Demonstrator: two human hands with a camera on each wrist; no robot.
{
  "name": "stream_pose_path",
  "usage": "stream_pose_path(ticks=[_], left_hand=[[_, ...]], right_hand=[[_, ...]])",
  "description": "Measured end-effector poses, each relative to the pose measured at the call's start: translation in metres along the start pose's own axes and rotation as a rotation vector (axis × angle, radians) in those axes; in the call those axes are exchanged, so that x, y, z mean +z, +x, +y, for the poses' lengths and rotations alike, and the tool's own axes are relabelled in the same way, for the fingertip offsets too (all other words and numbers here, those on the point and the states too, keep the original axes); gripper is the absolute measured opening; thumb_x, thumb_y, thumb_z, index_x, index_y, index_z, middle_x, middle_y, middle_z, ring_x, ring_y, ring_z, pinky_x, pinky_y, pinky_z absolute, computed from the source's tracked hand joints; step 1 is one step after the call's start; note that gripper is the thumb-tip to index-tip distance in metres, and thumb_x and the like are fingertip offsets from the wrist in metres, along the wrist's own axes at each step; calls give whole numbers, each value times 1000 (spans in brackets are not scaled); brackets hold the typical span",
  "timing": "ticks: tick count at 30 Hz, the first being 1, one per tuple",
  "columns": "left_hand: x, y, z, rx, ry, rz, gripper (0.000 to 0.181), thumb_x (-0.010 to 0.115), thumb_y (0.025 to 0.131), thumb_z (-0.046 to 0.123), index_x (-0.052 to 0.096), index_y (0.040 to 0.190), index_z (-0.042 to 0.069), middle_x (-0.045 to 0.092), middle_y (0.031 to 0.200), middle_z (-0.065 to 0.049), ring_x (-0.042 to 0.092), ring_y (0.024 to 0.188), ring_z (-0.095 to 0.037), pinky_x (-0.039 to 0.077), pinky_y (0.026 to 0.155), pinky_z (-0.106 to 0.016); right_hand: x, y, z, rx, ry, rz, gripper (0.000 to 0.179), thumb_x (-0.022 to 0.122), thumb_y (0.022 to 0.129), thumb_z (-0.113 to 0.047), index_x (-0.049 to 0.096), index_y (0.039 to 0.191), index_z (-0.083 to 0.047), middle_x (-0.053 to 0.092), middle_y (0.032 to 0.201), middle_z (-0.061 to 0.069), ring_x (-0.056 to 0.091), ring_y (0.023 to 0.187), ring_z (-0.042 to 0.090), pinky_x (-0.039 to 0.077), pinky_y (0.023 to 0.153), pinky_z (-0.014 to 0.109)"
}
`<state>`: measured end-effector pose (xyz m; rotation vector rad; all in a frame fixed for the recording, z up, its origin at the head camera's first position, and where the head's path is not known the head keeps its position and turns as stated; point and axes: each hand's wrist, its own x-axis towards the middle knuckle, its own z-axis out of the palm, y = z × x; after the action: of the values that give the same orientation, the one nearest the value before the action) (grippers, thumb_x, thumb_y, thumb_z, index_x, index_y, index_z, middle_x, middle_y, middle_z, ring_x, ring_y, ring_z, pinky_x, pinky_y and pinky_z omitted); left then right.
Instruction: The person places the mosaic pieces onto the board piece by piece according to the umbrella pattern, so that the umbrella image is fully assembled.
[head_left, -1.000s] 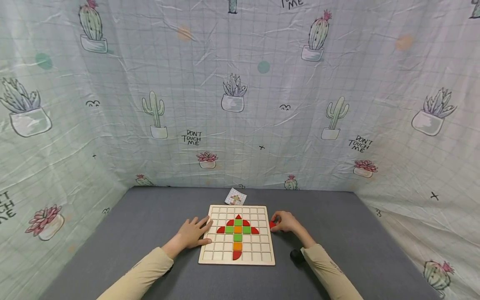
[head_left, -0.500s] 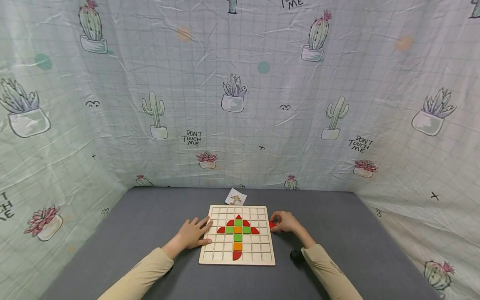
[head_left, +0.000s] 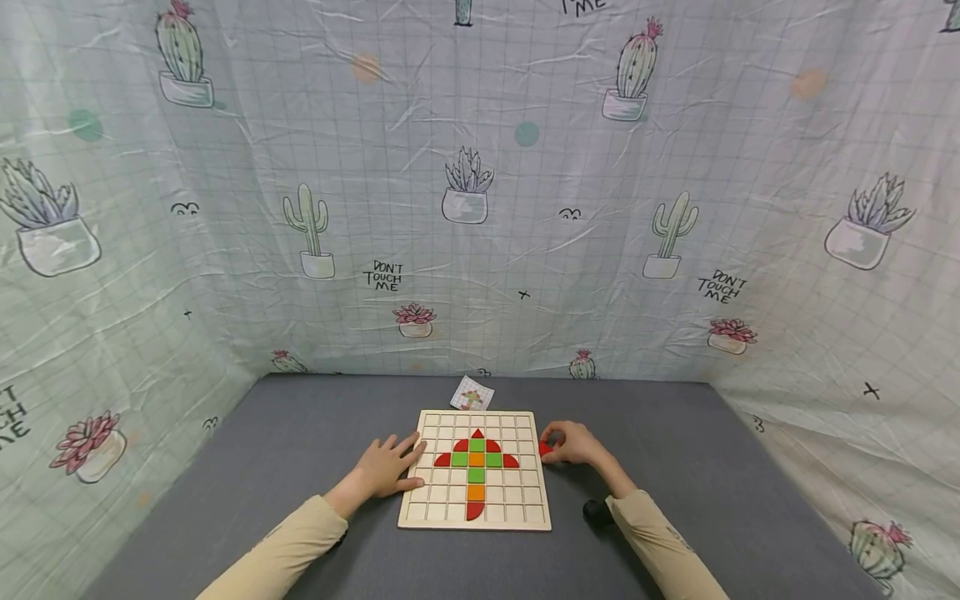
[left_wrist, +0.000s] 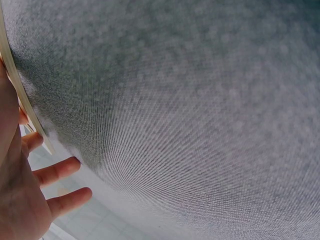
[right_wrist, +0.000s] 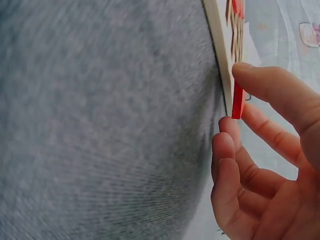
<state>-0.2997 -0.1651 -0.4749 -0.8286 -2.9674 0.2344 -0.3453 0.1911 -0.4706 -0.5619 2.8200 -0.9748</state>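
Note:
A square wooden grid board point(head_left: 442, 512) lies on the grey table, with red, green and orange tiles set in a cross-like figure on it. My left hand point(head_left: 381, 467) rests at the board's left edge, fingers spread; in the left wrist view the left hand point(left_wrist: 22, 195) shows its fingers apart by the pale board edge point(left_wrist: 25, 100). At the right edge, my right hand point(head_left: 572, 443) pinches a red tile point(head_left: 545, 449). The right wrist view shows that red tile point(right_wrist: 238, 101) between thumb and fingers, close beside the board point(right_wrist: 220, 45); its full outline is hidden.
A small card point(head_left: 472, 393) printed with a coloured figure lies just behind the board. Near the right cuff is a black object point(head_left: 597, 513), partly hidden by the sleeve. A cactus-print curtain point(head_left: 480, 250) stands around the grey table point(head_left: 337, 417).

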Motion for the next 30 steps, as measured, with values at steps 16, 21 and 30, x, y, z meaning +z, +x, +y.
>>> stream_pose_path(ticks=[16,21,30], left_hand=[[1,0,0,3,-15,2,63,44,86,53,40,136,14,39,139,-8,43,119,-36,38,91,-52],[0,0,-1,-2,-19,2,64,45,86,53,39,136,14,39,139,-8,43,119,-36,38,90,-52],[2,0,-1,-4,-20,2,63,45,86,53,39,136,14,39,140,-8,43,119,-36,38,90,-53]], right_hand=[[-2,-10,-19,-63,16,-48,30,75,70,-15,62,95,-6,56,62,4,46,50,9,37,46,23],[1,-12,-25,-108,14,-62,28,74,72,-16,62,96,-7,56,63,4,44,50,8,36,46,22],[10,-15,-37,-174,1,-114,28,74,71,-16,62,96,-10,56,66,3,44,53,8,37,48,20]])
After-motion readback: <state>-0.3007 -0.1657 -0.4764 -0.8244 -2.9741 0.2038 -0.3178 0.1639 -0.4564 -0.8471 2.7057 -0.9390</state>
